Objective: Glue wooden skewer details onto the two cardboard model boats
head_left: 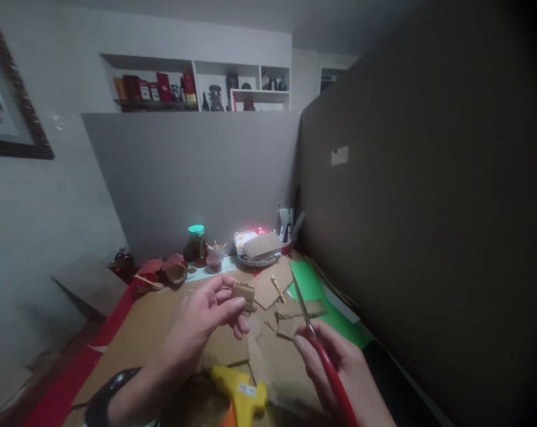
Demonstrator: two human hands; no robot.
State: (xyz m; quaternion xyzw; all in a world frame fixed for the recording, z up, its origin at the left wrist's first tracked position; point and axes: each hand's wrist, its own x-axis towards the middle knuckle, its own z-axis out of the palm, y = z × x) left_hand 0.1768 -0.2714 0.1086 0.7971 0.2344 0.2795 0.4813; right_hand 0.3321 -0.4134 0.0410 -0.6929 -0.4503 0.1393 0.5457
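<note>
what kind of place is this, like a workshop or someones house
Probably a craft workspace in a home, though the room could be something else. A yellow glue gun and cardboard pieces suggest crafting; the framed picture looks homely.

Equipped with a bare left hand [208, 311] and a bare right hand [349, 359]. Uncovered along left forearm [156, 370] and right forearm [370, 403], as far as visible. Fitted on the left forearm, near the wrist, with one band [108, 388]: black, broad, curved, smooth, faintly glossy along the upper edge. Cut off below; not identifiable as watch or bracelet.
</note>
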